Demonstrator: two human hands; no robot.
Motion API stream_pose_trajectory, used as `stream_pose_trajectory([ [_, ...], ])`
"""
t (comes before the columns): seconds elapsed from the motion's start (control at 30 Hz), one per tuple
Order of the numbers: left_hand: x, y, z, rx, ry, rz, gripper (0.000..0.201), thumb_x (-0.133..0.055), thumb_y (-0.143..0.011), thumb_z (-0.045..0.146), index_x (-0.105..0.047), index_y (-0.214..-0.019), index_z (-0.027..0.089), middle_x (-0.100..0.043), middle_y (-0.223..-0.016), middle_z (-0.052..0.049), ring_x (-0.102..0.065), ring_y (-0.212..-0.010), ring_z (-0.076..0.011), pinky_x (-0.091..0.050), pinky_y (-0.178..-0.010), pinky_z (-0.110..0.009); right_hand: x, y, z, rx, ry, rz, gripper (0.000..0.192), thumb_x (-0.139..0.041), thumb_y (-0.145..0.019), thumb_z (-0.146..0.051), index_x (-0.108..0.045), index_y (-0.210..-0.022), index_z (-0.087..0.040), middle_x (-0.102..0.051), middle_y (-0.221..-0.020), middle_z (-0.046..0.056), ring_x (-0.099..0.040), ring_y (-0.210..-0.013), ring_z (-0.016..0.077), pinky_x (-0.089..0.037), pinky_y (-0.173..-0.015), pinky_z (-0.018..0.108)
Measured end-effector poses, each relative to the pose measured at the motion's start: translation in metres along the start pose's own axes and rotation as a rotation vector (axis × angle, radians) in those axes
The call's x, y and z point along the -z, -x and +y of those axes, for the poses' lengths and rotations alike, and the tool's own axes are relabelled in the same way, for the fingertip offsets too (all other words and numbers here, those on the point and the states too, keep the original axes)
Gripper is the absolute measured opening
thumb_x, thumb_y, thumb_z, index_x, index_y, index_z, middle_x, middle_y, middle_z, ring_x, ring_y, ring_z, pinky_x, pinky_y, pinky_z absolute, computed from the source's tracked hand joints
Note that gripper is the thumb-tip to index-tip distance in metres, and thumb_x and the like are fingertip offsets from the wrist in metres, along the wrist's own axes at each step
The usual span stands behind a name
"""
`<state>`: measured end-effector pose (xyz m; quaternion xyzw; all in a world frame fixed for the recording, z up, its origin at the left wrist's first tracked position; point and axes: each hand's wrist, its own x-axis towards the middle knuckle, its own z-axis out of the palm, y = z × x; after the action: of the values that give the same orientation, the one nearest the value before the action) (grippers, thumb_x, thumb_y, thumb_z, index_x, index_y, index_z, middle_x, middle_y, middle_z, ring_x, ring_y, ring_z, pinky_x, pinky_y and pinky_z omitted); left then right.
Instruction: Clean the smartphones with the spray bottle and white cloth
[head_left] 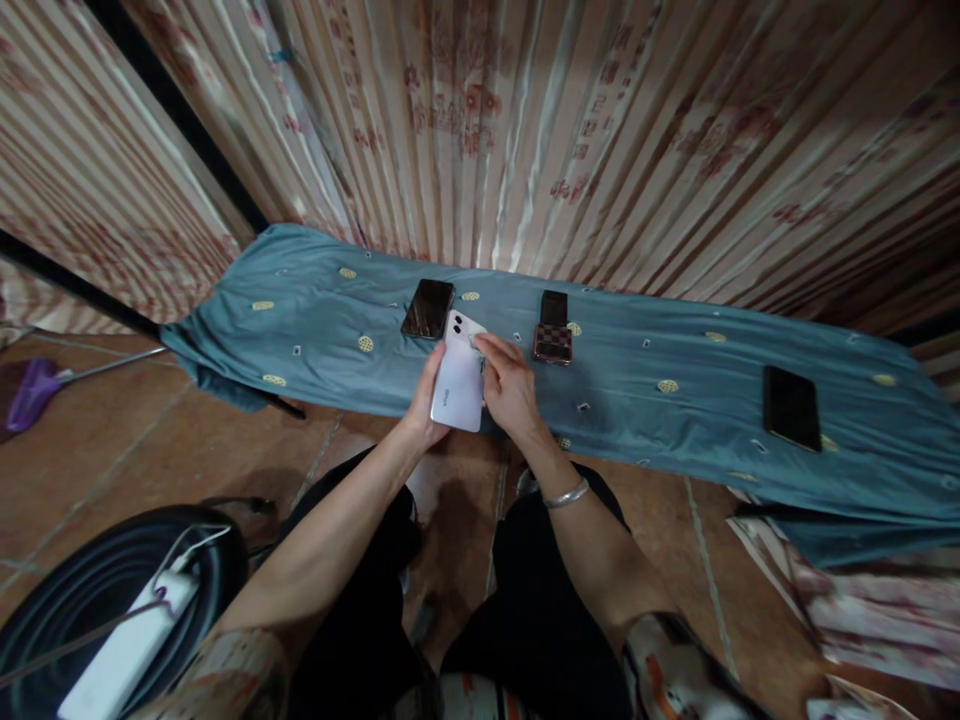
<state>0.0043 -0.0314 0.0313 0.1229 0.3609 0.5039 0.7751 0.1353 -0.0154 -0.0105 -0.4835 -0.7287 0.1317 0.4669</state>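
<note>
My left hand (425,408) holds a white phone (457,378) by its left edge, back side up, over the near edge of a teal cloth (637,400). My right hand (510,385) presses a small pale wipe (475,343) against the phone's upper right corner. A silver bracelet sits on my right wrist. On the cloth behind the phone lies a dark phone (428,308). Right of my hands lie a black phone (553,307) and a checkered phone (553,343), end to end.
Another black phone (791,407) lies far right on the cloth. Striped curtains hang behind. A black round tub with a white power strip (124,650) stands at lower left. A purple broom (34,390) lies on the tiled floor at left.
</note>
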Motion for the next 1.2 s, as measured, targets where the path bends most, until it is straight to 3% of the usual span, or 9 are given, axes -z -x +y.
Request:
stream_pose_trajectory([
  [0.13, 0.003, -0.004, 0.0, -0.032, 0.033, -0.018, 0.039, -0.048, -0.095, 0.046, -0.069, -0.105, 0.014, -0.074, -0.069, -0.004, -0.062, -0.047, -0.0127, -0.053, -0.052, -0.022, -0.002, 0.0, -0.003, 0.029, -0.027, -0.019, 0.047, -0.041, -0.087, -0.008, -0.067, -0.122, -0.026, -0.067, -0.129, 0.004, -0.059, -0.121, 0.0224, -0.046, -0.112, 0.046],
  [0.37, -0.002, -0.003, 0.003, -0.034, 0.019, 0.028, 0.043, -0.04, -0.099, 0.041, -0.068, -0.112, 0.011, -0.076, -0.075, -0.006, -0.069, -0.058, -0.0163, -0.056, -0.062, -0.025, -0.002, -0.002, -0.004, 0.024, -0.005, -0.008, 0.045, -0.04, -0.088, -0.01, -0.067, -0.122, -0.022, -0.067, -0.131, 0.007, -0.059, -0.122, 0.0231, -0.046, -0.111, 0.045],
  [0.6, 0.005, -0.009, 0.006, -0.035, 0.021, -0.003, 0.041, -0.047, -0.096, 0.046, -0.068, -0.109, 0.014, -0.075, -0.071, -0.004, -0.065, -0.051, -0.0143, -0.052, -0.053, -0.023, -0.006, 0.0, -0.006, 0.038, -0.024, -0.065, 0.046, -0.04, -0.088, -0.01, -0.066, -0.124, -0.025, -0.067, -0.131, 0.005, -0.059, -0.123, 0.0223, -0.044, -0.113, 0.044],
  [0.8, -0.005, -0.005, 0.002, -0.049, 0.015, 0.064, 0.04, -0.043, -0.099, 0.039, -0.07, -0.104, 0.011, -0.076, -0.076, -0.006, -0.068, -0.059, -0.0159, -0.053, -0.059, -0.024, -0.003, -0.002, -0.001, 0.021, -0.022, -0.031, 0.045, -0.041, -0.089, -0.01, -0.066, -0.123, -0.024, -0.066, -0.132, 0.005, -0.059, -0.123, 0.0218, -0.046, -0.111, 0.044],
  [0.9, -0.008, -0.002, 0.004, -0.049, 0.022, 0.062, 0.042, -0.038, -0.101, 0.038, -0.07, -0.097, 0.011, -0.075, -0.07, -0.005, -0.064, -0.051, -0.0136, -0.052, -0.055, -0.023, -0.003, -0.001, -0.004, 0.035, -0.022, -0.052, 0.044, -0.041, -0.089, -0.01, -0.067, -0.122, -0.022, -0.066, -0.132, 0.008, -0.06, -0.123, 0.0234, -0.045, -0.112, 0.045],
  [1.2, 0.004, -0.009, 0.01, -0.087, 0.03, 0.077, 0.039, -0.047, -0.096, 0.044, -0.069, -0.103, 0.013, -0.072, -0.063, -0.002, -0.065, -0.052, -0.0152, -0.054, -0.059, -0.024, -0.006, 0.001, -0.016, 0.097, -0.038, -0.107, 0.043, -0.04, -0.09, -0.009, -0.068, -0.119, -0.023, -0.069, -0.128, 0.005, -0.061, -0.12, 0.0204, -0.045, -0.111, 0.04],
])
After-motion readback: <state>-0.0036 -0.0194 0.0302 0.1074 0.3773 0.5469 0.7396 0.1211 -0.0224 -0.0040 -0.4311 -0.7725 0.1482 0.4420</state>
